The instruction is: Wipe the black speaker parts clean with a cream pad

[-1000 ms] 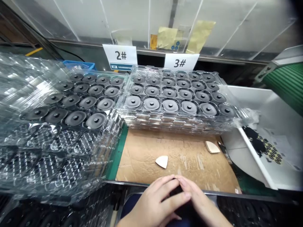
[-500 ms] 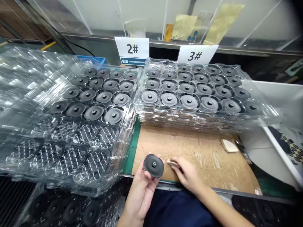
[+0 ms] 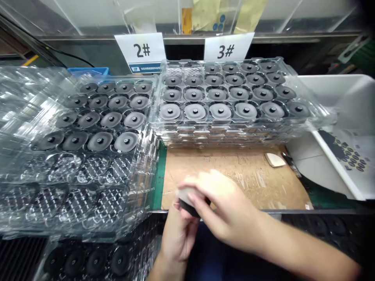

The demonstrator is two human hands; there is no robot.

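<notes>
My left hand (image 3: 178, 230) grips a round black disc part (image 3: 187, 206) at the front edge of the brown cardboard mat (image 3: 234, 175). My right hand (image 3: 225, 210) lies over the disc, fingers curled, pressing a pale triangular pad (image 3: 183, 192) onto its top; motion blurs the fingers. Most of the disc is hidden under my right hand. A second pale triangular pad (image 3: 274, 159) lies on the mat at the right.
Clear blister trays of black discs stand behind: one stack at the left (image 3: 96, 117) by the sign 2# (image 3: 141, 50), one at the centre (image 3: 228, 97) under sign 3# (image 3: 225, 50). A white bin (image 3: 336, 117) with label sheets is on the right. More discs lie below left (image 3: 88, 259).
My right hand picked up the pale pad from the mat and moved left onto the disc in my left hand. The camera tilted a little downward.
</notes>
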